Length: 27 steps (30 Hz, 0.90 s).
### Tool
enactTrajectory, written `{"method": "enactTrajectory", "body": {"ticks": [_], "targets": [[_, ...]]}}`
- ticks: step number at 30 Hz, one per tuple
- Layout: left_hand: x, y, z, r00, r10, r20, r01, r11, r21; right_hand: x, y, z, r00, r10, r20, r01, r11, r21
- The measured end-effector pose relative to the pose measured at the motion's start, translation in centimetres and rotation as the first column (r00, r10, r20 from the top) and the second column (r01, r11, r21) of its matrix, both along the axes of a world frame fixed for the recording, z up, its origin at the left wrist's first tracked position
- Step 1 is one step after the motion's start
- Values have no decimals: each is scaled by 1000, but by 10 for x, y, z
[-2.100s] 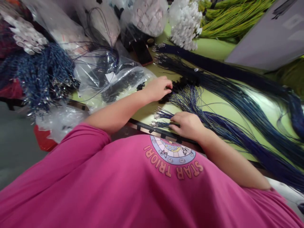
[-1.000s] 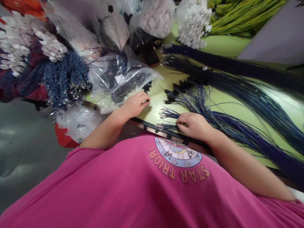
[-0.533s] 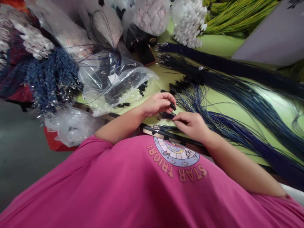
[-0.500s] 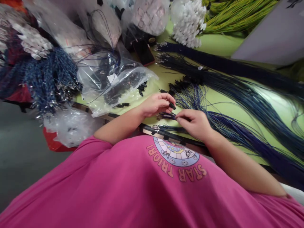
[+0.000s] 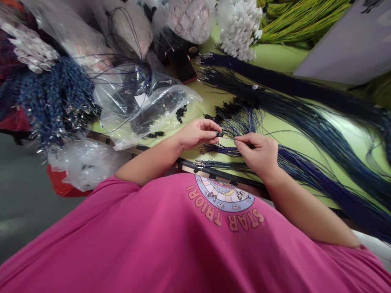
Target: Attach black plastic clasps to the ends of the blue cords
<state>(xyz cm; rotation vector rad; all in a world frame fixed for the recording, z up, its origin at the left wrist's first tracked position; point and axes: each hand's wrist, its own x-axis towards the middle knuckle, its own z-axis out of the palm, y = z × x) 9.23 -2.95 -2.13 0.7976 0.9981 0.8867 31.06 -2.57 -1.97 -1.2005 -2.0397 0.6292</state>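
Between the thumb and fingers of my left hand (image 5: 200, 133) is a small black connector housing (image 5: 219, 134). My right hand (image 5: 258, 150) pinches a thin wire (image 5: 229, 138) close to its end, and the wire's tip points at the housing. Whether the tip has entered the housing is too small to tell. Under and beside my hands lie dark blue wires (image 5: 226, 150) with bare metal ends. Just beyond them, a heap of black connectors (image 5: 229, 109) is joined to blue wires.
Long bundles of dark wires (image 5: 293, 87) run across the green table to the right. A clear plastic bag (image 5: 122, 110) with black parts and a phone (image 5: 182, 67) lie on the left and back. White connectors (image 5: 238, 34) and yellow-green wires (image 5: 305, 20) are at the back.
My right hand has lifted away from the wire bundle with a wire, slightly up and right. The housing in my left hand has turned to lie level, facing the wire.
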Motion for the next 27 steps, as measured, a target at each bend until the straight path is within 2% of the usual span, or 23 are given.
{"method": "enactTrajectory", "body": {"ticks": [6,12,17,21,24,27], "targets": [[-2,0,-4,1000,-3,8,3,1000,5,2,1,-3,1000,1,-30,1,998,55],[-2,0,0,1000,16,-26,-16,1000,-22,3,3,-6,998,48,36,-50,996,71],[0,-2,-2,998,-14,-54,16,999,32,2,3,-9,992,94,80,-101,991,90],[3,-3,-7,992,-52,-115,61,996,72,-3,-1,-13,982,133,133,-142,988,56],[5,-4,-7,990,-51,-134,63,994,86,-6,-2,-12,981,162,104,-166,986,24],[1,-2,-4,989,-41,-141,57,992,110,-4,5,-9,981,196,14,-193,975,-106]]}}
